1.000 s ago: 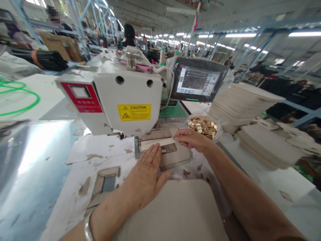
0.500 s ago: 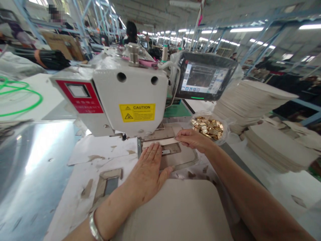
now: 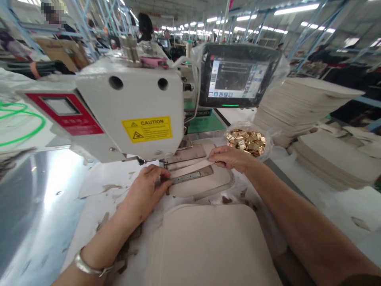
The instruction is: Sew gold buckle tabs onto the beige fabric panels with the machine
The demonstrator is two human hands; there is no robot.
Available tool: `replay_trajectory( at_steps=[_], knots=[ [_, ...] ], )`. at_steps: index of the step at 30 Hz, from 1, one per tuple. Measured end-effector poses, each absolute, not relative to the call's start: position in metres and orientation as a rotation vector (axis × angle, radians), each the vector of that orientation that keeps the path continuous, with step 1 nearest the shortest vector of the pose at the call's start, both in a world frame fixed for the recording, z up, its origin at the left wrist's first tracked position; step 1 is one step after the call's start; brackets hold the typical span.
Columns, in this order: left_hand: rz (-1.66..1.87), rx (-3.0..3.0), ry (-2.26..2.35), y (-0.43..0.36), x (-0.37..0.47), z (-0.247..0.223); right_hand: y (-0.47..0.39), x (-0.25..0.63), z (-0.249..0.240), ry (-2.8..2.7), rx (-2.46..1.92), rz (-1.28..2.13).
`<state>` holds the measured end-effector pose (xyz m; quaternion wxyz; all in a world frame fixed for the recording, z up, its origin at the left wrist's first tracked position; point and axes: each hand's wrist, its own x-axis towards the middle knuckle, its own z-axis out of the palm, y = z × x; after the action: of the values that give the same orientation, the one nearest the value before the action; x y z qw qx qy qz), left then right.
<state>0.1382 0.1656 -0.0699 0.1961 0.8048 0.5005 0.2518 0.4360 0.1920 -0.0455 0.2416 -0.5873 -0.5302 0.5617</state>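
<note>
A narrow beige strip (image 3: 193, 167) runs between my two hands over a rounded beige panel (image 3: 218, 178) with a slotted metal frame on it. Thumb and fingertips of my right hand (image 3: 230, 158) pinch the strip's right end; something small and gold shows under these fingers, too small to name. At the strip's left end, my left hand (image 3: 151, 184) has its thumb and fingers closed together, partly hiding that end. A metal bar with holes (image 3: 187, 177) lies in the slot below the strip. The sewing machine's head (image 3: 133, 111) stands just behind.
A stack of beige panels (image 3: 214, 242) lies in front. Gold metal pieces (image 3: 245, 141) fill a plastic-lined container at right, with taller panel stacks (image 3: 303, 111) beyond. A control screen (image 3: 238, 77) stands behind. Scraps (image 3: 228, 200) litter the white surface.
My left hand has gone from lying flat on the panel and strip to pinching at the strip's left end. The strip now slants up toward my right hand. The whole view has shifted.
</note>
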Motion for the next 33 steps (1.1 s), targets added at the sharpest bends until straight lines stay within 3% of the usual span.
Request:
replay_trajectory(
  at_steps=[13, 17, 22, 28, 33],
  knots=[
    [0.447, 2.497, 1.504, 0.174, 0.16, -0.069, 0.193, 0.436, -0.046, -1.463, -1.597, 1.551],
    [0.439, 2.609, 1.584, 0.171, 0.14, -0.069, 0.192, 0.437, -0.048, -1.482, -1.62, 1.515],
    [0.169, 2.574, 1.814, 0.161, 0.104, -0.059, 0.192, 0.436, -0.047, -1.488, -1.623, 1.508],
    [0.58, 2.599, 1.175, 0.163, 0.118, -0.062, 0.193, 0.436, -0.049, -1.484, -1.615, 1.503],
    [0.575, 2.677, 1.068, 0.172, 0.125, -0.073, 0.193, 0.435, -0.049, -1.462, -1.621, 1.517]
  ],
)
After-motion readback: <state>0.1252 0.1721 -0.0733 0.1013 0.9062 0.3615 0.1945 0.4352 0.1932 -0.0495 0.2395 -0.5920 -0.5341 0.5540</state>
